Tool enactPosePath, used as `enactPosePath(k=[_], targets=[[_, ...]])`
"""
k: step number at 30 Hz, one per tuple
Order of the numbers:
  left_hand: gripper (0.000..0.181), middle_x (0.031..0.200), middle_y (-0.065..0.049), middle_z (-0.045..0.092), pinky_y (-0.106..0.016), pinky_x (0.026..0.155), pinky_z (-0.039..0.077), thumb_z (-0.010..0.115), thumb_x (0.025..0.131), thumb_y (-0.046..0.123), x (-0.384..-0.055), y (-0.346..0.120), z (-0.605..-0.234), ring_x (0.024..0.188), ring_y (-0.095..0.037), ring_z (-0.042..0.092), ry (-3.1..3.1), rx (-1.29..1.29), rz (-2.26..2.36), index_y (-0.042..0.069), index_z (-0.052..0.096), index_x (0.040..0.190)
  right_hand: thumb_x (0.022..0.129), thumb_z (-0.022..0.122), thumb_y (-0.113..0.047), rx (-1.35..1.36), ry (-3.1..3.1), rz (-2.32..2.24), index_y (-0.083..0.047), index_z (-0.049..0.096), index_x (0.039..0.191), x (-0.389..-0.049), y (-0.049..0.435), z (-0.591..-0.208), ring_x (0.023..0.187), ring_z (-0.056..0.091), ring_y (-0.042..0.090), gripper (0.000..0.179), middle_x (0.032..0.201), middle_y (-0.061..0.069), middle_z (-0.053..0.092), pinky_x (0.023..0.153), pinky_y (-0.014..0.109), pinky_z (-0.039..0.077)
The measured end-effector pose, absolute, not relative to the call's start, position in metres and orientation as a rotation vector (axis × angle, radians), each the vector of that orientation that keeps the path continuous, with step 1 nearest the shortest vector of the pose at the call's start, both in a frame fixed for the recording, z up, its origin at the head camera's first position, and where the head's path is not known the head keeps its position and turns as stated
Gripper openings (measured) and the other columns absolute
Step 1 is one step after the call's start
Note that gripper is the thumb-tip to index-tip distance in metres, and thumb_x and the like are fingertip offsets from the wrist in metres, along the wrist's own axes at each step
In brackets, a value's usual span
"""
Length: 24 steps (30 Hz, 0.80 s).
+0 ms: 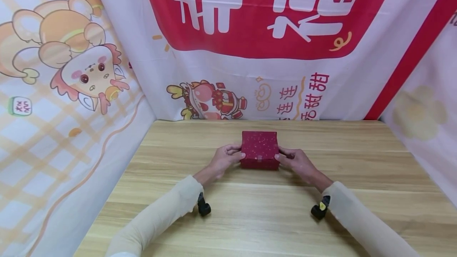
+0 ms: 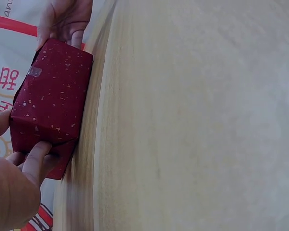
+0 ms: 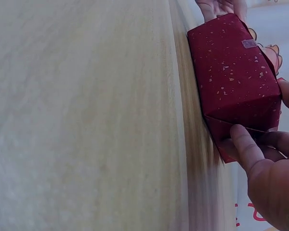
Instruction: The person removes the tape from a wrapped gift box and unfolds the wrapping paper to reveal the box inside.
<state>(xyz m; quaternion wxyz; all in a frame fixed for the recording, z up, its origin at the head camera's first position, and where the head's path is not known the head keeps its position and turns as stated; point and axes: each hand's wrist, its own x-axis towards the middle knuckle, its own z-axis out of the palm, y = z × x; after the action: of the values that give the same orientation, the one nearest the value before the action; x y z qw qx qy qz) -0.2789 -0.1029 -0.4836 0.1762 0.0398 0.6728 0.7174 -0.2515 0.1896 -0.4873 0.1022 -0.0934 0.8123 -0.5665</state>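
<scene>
A box wrapped in dark red paper with gold flecks point(image 1: 259, 146) sits on the wooden table. A piece of clear tape point(image 2: 34, 71) crosses the edge of its front side. My left hand point(image 1: 224, 159) grips the left end, thumb at the top edge and fingers against the end paper. At the opposite end my right hand point(image 1: 299, 163) holds on the same way. Folded paper flaps stick out at the ends, and the right wrist view shows fingers on one flap point(image 3: 226, 150). The box's underside and back are hidden.
The wooden table point(image 1: 264, 213) reaches back to a printed cloth point(image 1: 221, 62) hung behind it. More patterned cloth point(image 1: 85, 138) hangs on the left side, and another white cloth point(image 1: 421, 102) on the right. A small black wrist device point(image 1: 204, 208) sits on each forearm.
</scene>
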Motion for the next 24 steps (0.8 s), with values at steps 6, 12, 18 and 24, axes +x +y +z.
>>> enactPosePath(k=[6, 12, 18, 24], targets=[[0.055, 0.136, -0.018, 0.058, -0.031, 0.093, 0.058, 0.073, 0.087, 0.007, -0.278, -0.102, -0.484, 0.114, -0.024, 0.066, 1.914, 0.121, 2.032, 0.002, 0.051, 0.137, 0.092, 0.065, -0.048, -0.266, 2.370, -1.680, -0.011, 0.042, 0.148, -0.251, 0.190, -0.486, 0.142, 0.040, 0.031, 0.071, 0.153, 0.009, 0.043, 0.116, 0.046, 0.035], [0.062, 0.144, -0.017, 0.052, -0.031, 0.096, 0.056, 0.072, 0.088, 0.010, -0.280, -0.100, -0.483, 0.124, -0.028, 0.060, 1.968, 0.089, 1.968, 0.005, 0.045, 0.144, 0.097, 0.063, -0.031, -0.210, 2.472, -1.688, -0.008, 0.054, 0.140, -0.258, 0.190, -0.482, 0.122, 0.058, 0.028, 0.049, 0.138, 0.015, 0.059, 0.104, 0.038, 0.050], [0.061, 0.144, -0.016, 0.054, -0.032, 0.095, 0.057, 0.073, 0.089, 0.011, -0.281, -0.099, -0.480, 0.120, -0.027, 0.063, 1.994, 0.067, 1.925, 0.006, 0.047, 0.143, 0.096, 0.064, -0.014, -0.314, 2.727, -1.588, -0.004, 0.065, 0.121, -0.272, 0.188, -0.469, 0.098, 0.064, 0.024, 0.027, 0.107, 0.015, 0.069, 0.079, 0.024, 0.057], [0.063, 0.145, -0.015, 0.053, -0.033, 0.094, 0.057, 0.074, 0.088, 0.013, -0.280, -0.099, -0.478, 0.119, -0.026, 0.063, 2.000, 0.072, 1.902, 0.007, 0.046, 0.144, 0.093, 0.066, -0.007, -0.520, 2.806, -1.346, -0.006, 0.069, 0.111, -0.284, 0.191, -0.457, 0.092, 0.066, 0.024, 0.019, 0.099, 0.011, 0.072, 0.077, 0.026, 0.056]])
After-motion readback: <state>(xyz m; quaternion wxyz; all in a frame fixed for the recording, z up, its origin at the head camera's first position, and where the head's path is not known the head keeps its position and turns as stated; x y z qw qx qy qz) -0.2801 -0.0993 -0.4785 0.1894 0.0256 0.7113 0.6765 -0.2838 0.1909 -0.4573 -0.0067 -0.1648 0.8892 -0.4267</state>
